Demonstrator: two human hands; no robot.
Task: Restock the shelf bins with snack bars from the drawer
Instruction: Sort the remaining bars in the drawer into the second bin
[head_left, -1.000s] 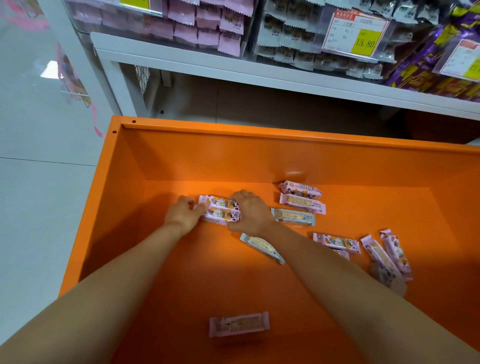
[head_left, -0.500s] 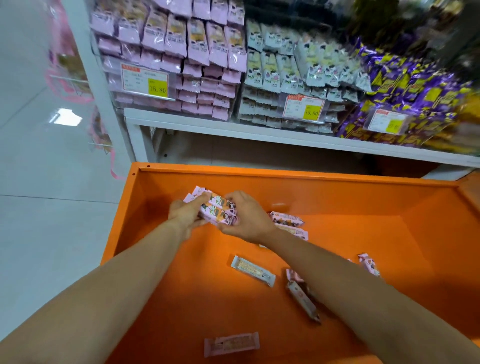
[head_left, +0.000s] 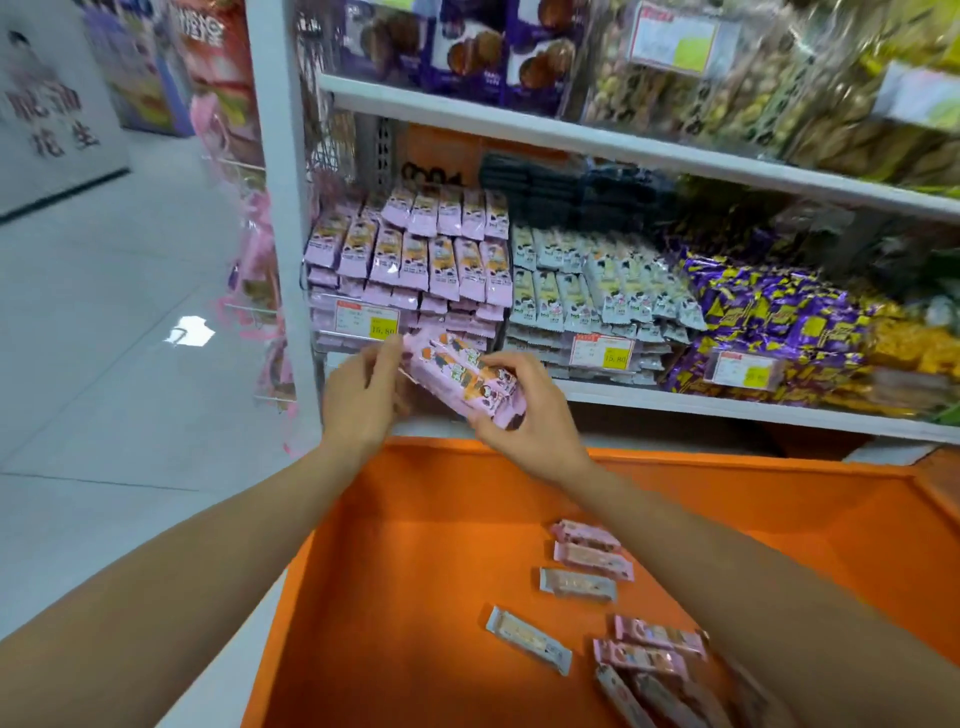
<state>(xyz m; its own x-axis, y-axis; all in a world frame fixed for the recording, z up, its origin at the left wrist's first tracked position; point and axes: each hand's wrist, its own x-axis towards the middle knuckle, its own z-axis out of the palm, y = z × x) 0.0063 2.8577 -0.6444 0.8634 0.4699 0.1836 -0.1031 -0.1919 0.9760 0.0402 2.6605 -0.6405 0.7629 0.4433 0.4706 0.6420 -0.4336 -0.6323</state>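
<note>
A bundle of pink snack bars (head_left: 462, 376) is held between both hands above the back edge of the orange drawer (head_left: 415, 597). My left hand (head_left: 361, 397) grips its left end and my right hand (head_left: 524, 415) grips its right end. Just behind the bundle stands the shelf bin of pink bars (head_left: 415, 265) with a price tag. Several pink and pale bars (head_left: 587, 561) lie loose on the drawer floor under my right forearm.
A bin of pale green bars (head_left: 587, 291) stands right of the pink bin, then purple-and-yellow packs (head_left: 769, 317). A white shelf post (head_left: 278, 208) rises at the left, with pink hanging items beside it. Grey tiled floor (head_left: 104, 364) lies to the left.
Both hands gathered the pink bars off the drawer floor and lifted them up toward the pink shelf bin. The view tilted up from the drawer to the shelves.
</note>
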